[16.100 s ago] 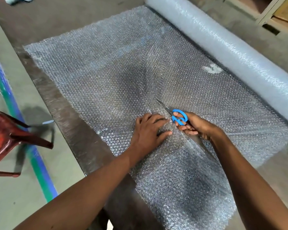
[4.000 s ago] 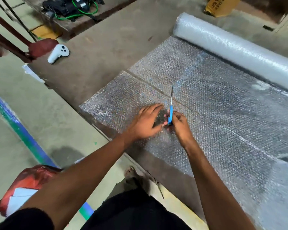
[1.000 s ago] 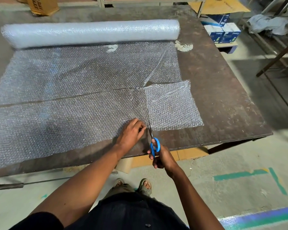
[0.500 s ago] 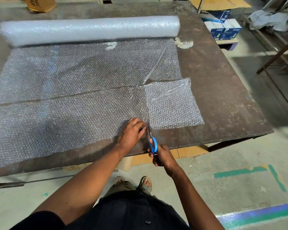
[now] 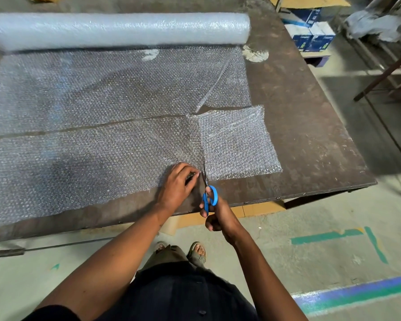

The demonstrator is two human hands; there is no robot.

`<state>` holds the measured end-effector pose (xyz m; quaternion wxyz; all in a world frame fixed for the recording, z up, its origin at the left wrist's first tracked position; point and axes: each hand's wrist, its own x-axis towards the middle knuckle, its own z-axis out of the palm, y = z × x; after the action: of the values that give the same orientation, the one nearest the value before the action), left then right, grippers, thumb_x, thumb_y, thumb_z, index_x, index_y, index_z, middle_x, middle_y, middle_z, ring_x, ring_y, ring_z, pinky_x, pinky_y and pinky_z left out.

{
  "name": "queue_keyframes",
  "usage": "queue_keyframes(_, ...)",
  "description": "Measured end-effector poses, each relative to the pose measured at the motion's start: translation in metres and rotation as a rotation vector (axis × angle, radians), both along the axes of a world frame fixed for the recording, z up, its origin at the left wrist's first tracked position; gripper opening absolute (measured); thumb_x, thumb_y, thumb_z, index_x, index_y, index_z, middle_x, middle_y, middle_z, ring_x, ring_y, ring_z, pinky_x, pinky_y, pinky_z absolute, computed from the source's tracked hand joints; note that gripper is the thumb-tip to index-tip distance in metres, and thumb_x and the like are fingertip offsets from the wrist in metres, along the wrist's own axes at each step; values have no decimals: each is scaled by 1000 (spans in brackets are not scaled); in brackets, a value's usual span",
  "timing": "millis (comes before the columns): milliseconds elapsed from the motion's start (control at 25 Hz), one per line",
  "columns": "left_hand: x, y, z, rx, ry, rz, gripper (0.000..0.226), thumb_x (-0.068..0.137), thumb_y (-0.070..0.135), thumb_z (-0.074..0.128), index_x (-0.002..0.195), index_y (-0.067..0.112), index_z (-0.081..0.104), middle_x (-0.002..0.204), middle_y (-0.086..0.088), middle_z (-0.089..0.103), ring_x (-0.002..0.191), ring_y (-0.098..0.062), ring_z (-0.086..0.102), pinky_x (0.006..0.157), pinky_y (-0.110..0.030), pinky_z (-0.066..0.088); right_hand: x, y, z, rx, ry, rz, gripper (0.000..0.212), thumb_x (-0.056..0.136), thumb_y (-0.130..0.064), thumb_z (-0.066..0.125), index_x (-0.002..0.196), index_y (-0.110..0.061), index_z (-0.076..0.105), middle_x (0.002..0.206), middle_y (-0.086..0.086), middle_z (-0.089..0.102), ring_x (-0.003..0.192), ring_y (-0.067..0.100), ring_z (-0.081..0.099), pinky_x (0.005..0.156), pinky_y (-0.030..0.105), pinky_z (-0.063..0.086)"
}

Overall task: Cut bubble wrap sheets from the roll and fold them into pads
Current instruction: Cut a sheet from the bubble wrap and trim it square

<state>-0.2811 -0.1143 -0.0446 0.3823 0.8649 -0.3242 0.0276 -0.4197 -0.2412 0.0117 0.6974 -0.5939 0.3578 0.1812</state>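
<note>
**Crosscut starting at the near edge: keep the wrap flat and the blades straight**

Right hand [image 5: 218, 213] has its fingers curled through the blue handles of the scissors [image 5: 208, 193], clamped on them, blades pointing away toward the far side. Tips sit right at the near edge of the strip [image 5: 90, 163], the long band of bubble wrap already slit off the main sheet [image 5: 102, 89]. Left hand [image 5: 177, 185] is just left of the blades, fingers bent and pressing on the wrap, prob pinching the edge; can't tell if there's a fold under them.

Roll [image 5: 116, 28] lies along the far side of the bench [image 5: 306, 135], well apart from the hands. A square piece [image 5: 235, 142] sits at the right end of the strip, touching the cut line; whether it's fully free, can't tell.

How to do this one well, imo:
- Hold the wrap taut w/ the left hand close beside the blades, so it doesn't bunch in the scissors.
- Aim straight for the far slit, in line w/ the square piece's left edge, so pads come out even.
- Long gliding strokes, blades barely parted, beat short snips; fewer ragged edges.
- Walk the left hand fwd as the cut runs.
- Risk: left fingers are v. close to the blades.
</note>
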Motion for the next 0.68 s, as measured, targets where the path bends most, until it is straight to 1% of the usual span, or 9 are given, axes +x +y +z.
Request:
queue_keyframes(80,0,0,0,-6,-1,0,12,98,15,73,110,12,74,109,-1,67,102,-16,63,95,-18,43,3,0,-1,-4,-3,-3,68,97,-78,46,95,-12,64,72,5,56,41,20,43,43,26,25)
queue_keyframes(200,-2,1,-3,-25,-6,-29,12,99,15,72,110,11,74,107,-2,68,100,-18,64,92,-31,54,10,1,-3,-18,-8,-10,65,100,-73,47,97,-11,64,69,3,55,42,20,43,44,25,26)
queue_keyframes(280,-1,2,-4,-30,-3,-39,12,99,15,72,110,11,73,107,-2,67,100,-19,64,90,-36,56,13,1,-4,-29,-28,-14,62,101,-71,49,96,-11,65,68,3,55,43,20,43,45,25,26)
queue_keyframes(400,-1,3,-3,-33,13,-42,12,100,17,70,111,11,72,108,-2,66,100,-19,65,89,-39,57,15,1,-8,-50,-54,-10,57,102,-66,53,93,-11,65,66,2,55,41,19,41,48,28,25)
queue_keyframes(520,0,3,-2,-35,22,-44,12,100,16,69,111,10,71,110,-2,64,101,-19,64,88,-40,57,14,1,-13,-78,-87,-3,53,104,-62,55,95,-10,66,67,3,55,40,18,39,48,30,25)
queue_keyframes(600,-1,3,0,-41,29,-43,11,100,15,70,110,10,70,111,-2,63,102,-19,64,88,-40,57,14,-1,-13,-97,-74,17,53,104,-61,55,97,-10,66,67,2,56,40,18,40,47,27,26)
queue_keyframes(680,-1,3,2,-48,24,-44,10,100,14,70,109,11,69,115,-1,61,106,-18,63,92,-39,56,14,-5,-9,-94,-22,37,55,103,-65,53,96,-12,67,66,0,58,41,19,43,45,23,28)
